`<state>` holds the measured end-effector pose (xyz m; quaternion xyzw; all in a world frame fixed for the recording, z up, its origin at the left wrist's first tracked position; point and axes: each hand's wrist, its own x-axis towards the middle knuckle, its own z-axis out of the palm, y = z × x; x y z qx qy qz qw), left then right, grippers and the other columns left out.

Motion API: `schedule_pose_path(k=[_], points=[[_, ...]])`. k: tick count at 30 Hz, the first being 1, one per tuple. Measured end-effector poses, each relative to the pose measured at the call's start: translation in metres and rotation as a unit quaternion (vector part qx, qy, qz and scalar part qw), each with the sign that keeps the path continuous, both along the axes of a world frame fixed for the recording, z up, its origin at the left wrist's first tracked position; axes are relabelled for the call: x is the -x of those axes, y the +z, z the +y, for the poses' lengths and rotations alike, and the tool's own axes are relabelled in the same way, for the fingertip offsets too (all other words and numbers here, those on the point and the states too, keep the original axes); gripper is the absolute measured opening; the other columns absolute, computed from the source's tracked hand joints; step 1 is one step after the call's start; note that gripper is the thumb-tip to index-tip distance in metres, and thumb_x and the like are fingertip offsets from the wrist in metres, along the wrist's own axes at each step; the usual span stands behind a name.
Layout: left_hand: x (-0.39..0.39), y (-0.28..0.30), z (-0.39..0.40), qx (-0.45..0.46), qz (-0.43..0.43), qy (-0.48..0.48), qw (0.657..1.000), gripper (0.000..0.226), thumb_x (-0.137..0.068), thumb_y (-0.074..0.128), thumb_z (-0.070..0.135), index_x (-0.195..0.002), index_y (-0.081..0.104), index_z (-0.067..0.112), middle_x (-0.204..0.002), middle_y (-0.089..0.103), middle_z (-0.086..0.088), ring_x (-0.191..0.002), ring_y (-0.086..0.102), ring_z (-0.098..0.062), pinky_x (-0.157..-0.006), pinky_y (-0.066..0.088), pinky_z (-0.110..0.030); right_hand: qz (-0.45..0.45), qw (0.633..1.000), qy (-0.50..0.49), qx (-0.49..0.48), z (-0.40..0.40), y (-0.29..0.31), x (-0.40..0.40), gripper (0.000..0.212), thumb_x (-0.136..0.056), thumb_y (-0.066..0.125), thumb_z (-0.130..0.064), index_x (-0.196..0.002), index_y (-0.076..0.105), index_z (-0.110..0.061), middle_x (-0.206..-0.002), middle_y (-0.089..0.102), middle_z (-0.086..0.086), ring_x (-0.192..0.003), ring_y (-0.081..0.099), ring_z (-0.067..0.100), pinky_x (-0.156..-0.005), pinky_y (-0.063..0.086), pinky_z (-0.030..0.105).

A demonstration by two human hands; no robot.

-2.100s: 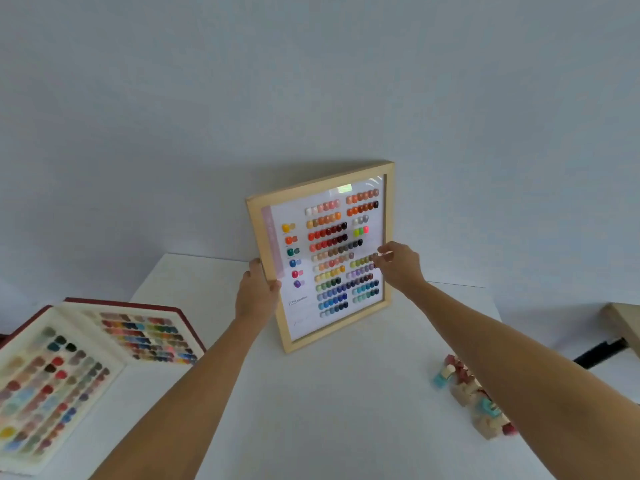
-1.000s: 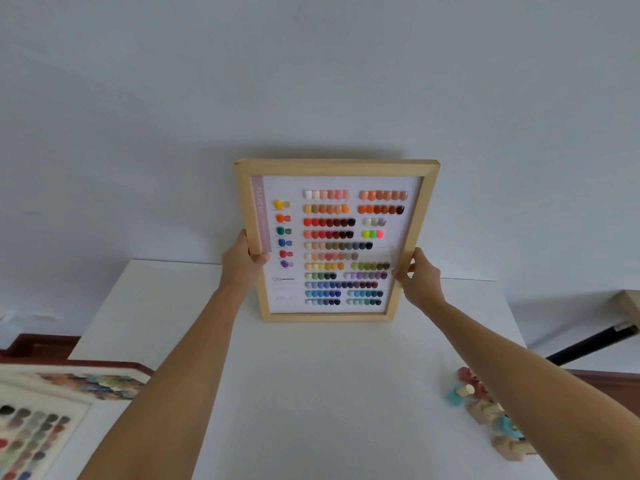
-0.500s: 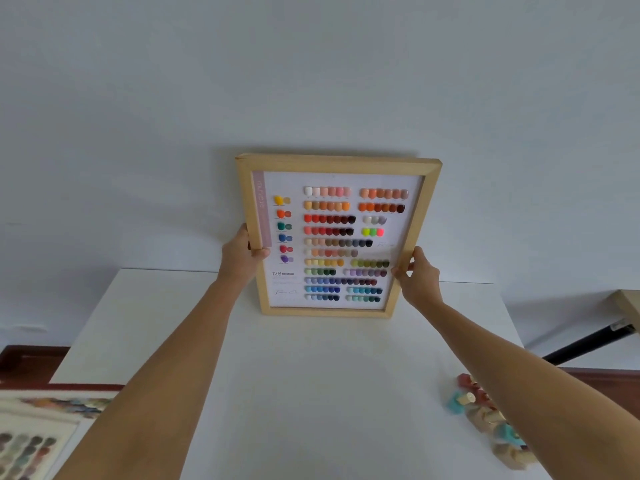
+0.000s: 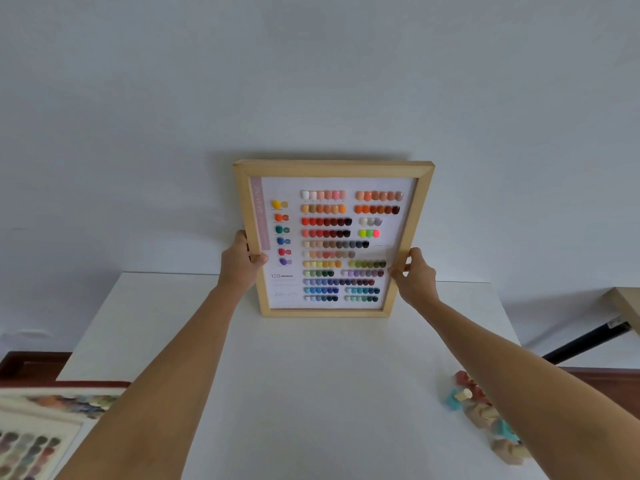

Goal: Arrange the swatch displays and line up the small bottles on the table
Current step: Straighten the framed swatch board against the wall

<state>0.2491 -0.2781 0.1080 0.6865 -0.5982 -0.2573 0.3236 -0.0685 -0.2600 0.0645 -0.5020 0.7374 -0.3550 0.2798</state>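
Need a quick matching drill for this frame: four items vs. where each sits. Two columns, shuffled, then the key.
Items
1. wooden frame
2. small bottles
3. open swatch book
4. left hand

Places
A. near left corner of the table, partly out of view
B. upright at the far edge, against the wall
C. clustered near the right edge, under the right forearm
D. gripping the frame's left side

Pairs: 1-B, 2-C, 3-A, 4-D
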Motion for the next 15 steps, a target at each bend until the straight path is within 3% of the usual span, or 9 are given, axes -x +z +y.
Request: schedule_pose_path(k=[7, 11, 15], points=[[0.004, 0.003, 0.005, -0.01, 0.0, 0.011, 1.0, 0.046, -0.086, 0.065, 0.011, -0.125, 0.04, 0.009, -0.128, 0.057, -0.015, -0.116, 0.059, -0.035, -0.09, 0.053, -0.049, 0.007, 1.0, 0.002, -0.006, 0.006, 0.004, 0.004, 0.038, -0.09, 0.062, -0.019, -0.123, 0.044, -0.016, -0.117, 0.063, 0.013, -0.083, 0.057, 0.018, -0.051, 0.044, 0.014], [0.007, 0.006, 0.009, -0.007, -0.001, 0.021, 1.0, 0.052, -0.085, 0.067, 0.011, -0.128, 0.037, 0.011, -0.13, 0.054, -0.015, -0.118, 0.057, -0.035, -0.089, 0.053, -0.049, 0.02, 1.0, -0.003, -0.013, 0.013, 0.011, 0.004, 0.044, -0.089, 0.062, -0.021, -0.128, 0.041, -0.016, -0.122, 0.06, 0.015, -0.104, 0.06, 0.028, -0.072, 0.053, 0.033], [0.014, 0.01, 0.018, 0.02, -0.016, 0.05, 0.998, 0.059, -0.083, 0.069, 0.008, -0.131, 0.035, 0.013, -0.127, 0.05, -0.017, -0.119, 0.054, -0.035, -0.087, 0.054, -0.047, 0.034, 0.999, -0.002, -0.016, 0.026, 0.024, 0.01, 0.047, -0.09, 0.062, -0.022, -0.131, 0.039, -0.015, -0.124, 0.058, 0.017, -0.11, 0.056, 0.03, -0.077, 0.049, 0.035]])
